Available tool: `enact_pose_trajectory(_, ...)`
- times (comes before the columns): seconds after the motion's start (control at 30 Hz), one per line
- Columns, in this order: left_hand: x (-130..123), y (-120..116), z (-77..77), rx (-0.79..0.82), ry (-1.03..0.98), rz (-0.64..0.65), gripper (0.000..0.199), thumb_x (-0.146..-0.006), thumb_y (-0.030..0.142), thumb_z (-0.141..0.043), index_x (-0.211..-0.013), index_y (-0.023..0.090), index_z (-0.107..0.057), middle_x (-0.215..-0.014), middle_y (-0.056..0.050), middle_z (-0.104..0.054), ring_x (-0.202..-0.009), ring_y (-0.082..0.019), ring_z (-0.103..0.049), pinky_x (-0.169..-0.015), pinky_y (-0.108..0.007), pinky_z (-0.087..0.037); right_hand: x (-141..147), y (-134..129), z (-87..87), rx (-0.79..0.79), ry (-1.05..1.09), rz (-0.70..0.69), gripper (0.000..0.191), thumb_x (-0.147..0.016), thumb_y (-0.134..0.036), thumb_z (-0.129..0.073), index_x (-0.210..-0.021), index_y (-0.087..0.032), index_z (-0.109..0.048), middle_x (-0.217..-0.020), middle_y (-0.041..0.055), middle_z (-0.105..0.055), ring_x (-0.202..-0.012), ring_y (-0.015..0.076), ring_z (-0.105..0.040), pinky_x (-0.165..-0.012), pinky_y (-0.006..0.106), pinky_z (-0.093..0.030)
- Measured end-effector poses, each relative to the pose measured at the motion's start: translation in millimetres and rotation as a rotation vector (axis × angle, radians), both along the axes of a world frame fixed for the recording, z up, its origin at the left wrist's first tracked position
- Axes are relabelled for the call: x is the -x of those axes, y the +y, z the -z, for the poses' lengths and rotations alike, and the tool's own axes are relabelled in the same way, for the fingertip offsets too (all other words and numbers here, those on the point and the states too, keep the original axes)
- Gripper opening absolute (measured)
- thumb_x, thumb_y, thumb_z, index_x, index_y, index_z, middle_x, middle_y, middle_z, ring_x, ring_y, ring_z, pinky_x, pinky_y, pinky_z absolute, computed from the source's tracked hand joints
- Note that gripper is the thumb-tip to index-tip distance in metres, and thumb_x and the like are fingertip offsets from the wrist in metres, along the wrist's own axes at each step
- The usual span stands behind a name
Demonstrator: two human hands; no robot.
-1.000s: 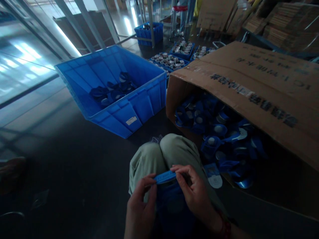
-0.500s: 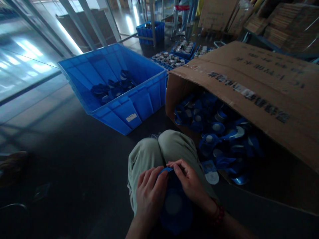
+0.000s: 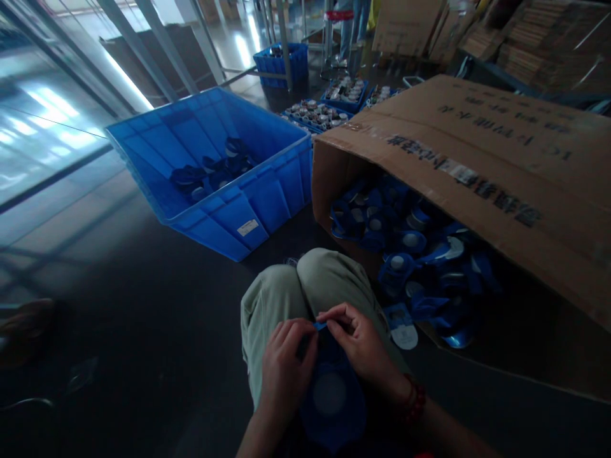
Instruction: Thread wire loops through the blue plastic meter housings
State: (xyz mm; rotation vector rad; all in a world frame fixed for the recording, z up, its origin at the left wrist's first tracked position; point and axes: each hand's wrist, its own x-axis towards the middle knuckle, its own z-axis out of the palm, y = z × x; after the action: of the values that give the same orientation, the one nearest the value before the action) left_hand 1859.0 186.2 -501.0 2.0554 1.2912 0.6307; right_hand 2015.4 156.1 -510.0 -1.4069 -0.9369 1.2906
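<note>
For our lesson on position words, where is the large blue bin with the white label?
In the head view, the large blue bin stands on the floor left of centre, beyond the knees and just left of the open cardboard box.

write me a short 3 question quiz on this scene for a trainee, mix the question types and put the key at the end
1. True or false: in the picture, the large blue bin stands to the left of the cardboard box.

2. What are the left hand and right hand holding?
a) the rim of the large blue bin
b) a blue item with a pale round patch
c) a flap of the cardboard box

3. Fill in: the red beaded bracelet is on the person's ____ wrist.

Key: 1 true; 2 b; 3 right.
</note>
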Motion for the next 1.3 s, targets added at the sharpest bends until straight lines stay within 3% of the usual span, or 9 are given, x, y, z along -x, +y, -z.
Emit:
enact_pose_trajectory(0.17,15.4,-2.3,-5.7,0.327,-0.111,-0.159,0.024,-0.089,0.039,-0.05,-0.102,0.024,-0.063,-0.116,-0.005,-0.066,-0.111,-0.023,-0.059,-0.097,-0.041,-0.045,-1.1,-2.9,0.0,0.043,0.136,0.076,0.019,-0.084,-0.037,-0.063,-0.088,-0.02,-0.056,-0.094,0.0085,-0.073,-0.095,0.0214,-0.069,-0.089,0.038,-0.052)
enact_pose_trajectory(0.33,28.2,-8.8,-10.8,0.559,-0.16,-0.178,0.033,-0.089,0.047,-0.047,-0.101,0.023,-0.066,-0.091,-0.002,-0.072,-0.088,-0.022,-0.065,-0.077,-0.034,-0.051,-7.6,-11.0,-3.5,0.046,0.174,0.036,0.019,-0.086,-0.037,-0.062,-0.094,-0.021,-0.058,-0.1,0.0067,-0.072,-0.101,0.0197,-0.066,-0.091,0.036,-0.051)
enact_pose_trajectory(0.47,23.6,-13.9,-7.9,0.535,-0.171,-0.254,0.033,-0.086,0.048,-0.049,-0.095,0.022,-0.067,-0.085,-0.003,-0.071,-0.081,-0.022,-0.064,-0.072,-0.032,-0.05,-10.2,-13.9,-2.0,0.037,0.098,-0.018,0.02,-0.087,-0.038,-0.061,-0.096,-0.021,-0.062,-0.106,0.0063,-0.07,-0.104,0.0194,-0.065,-0.092,0.037,-0.051)
enact_pose_trajectory(0.63,10.2,-16.6,-5.7,0.523,-0.132,-0.312,0.033,-0.082,0.052,-0.054,-0.088,0.021,-0.061,-0.074,-0.001,-0.065,-0.064,-0.019,-0.058,-0.059,-0.03,-0.047,-7.6,-15.2,-2.8,0.029,0.05,0.013,0.017,-0.084,-0.036,-0.063,-0.092,-0.02,-0.063,-0.101,0.0063,-0.071,-0.101,0.0201,-0.066,-0.09,0.037,-0.053)
enact_pose_trajectory(0.9,-17.7,-12.0,-13.8,0.365,0.06,-0.387,0.03,-0.072,0.05,-0.064,-0.075,0.021,-0.054,-0.068,0.0,-0.06,-0.064,-0.02,-0.057,-0.061,-0.033,-0.043,-3.4,-22.1,-18.2,0.025,0.097,0.017,0.02,-0.09,-0.038,-0.055,-0.095,-0.02,-0.063,-0.106,0.0082,-0.069,-0.107,0.0205,-0.063,-0.089,0.033,-0.052)
enact_pose_trajectory(1.03,-17.1,-11.7,-13.2,0.406,0.077,-0.36,0.031,-0.074,0.051,-0.063,-0.074,0.022,-0.052,-0.063,0.002,-0.057,-0.058,-0.018,-0.054,-0.057,-0.031,-0.04,-2.1,-22.5,-14.9,0.039,0.085,0.018,0.018,-0.088,-0.037,-0.058,-0.094,-0.02,-0.062,-0.104,0.0075,-0.069,-0.108,0.0206,-0.062,-0.09,0.034,-0.052)
enact_pose_trajectory(1.3,-6.3,-10.3,-12.3,0.547,-0.05,-0.231,0.027,-0.081,0.047,-0.056,-0.085,0.02,-0.056,-0.073,-0.001,-0.062,-0.066,-0.018,-0.055,-0.06,-0.029,-0.042,0.5,-19.3,-3.7,0.049,0.108,0.062,0.014,-0.082,-0.03,-0.064,-0.09,-0.02,-0.059,-0.096,0.0056,-0.069,-0.098,0.019,-0.065,-0.087,0.034,-0.053)
